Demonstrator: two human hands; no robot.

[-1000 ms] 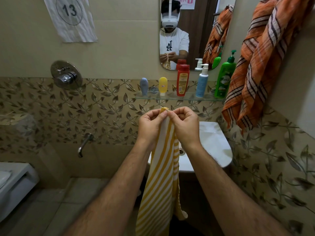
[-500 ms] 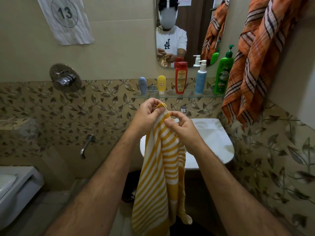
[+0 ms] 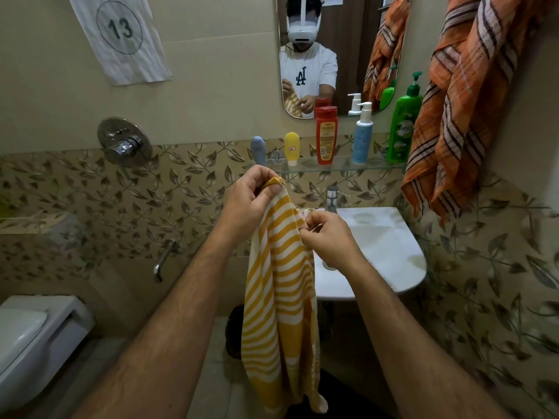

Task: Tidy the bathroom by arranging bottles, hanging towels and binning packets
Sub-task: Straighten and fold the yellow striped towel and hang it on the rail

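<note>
Yellow-striped towel (image 3: 279, 297) hangs at centre before you: your left hand (image 3: 246, 204) pinches its top corner, your right hand (image 3: 328, 240) pinches its edge at 4 o'clock from that. Sink (image 3: 390, 252) lies at 3 o'clock, bottles (image 3: 326, 134) on the shelf (image 3: 341, 168) at 12.

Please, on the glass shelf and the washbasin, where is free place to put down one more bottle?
The glass shelf has bare gaps between the red bottle and the blue pump bottle, and between that and the green pump bottle. Its left end is crowded. The white washbasin rim on the right is bare.
</note>
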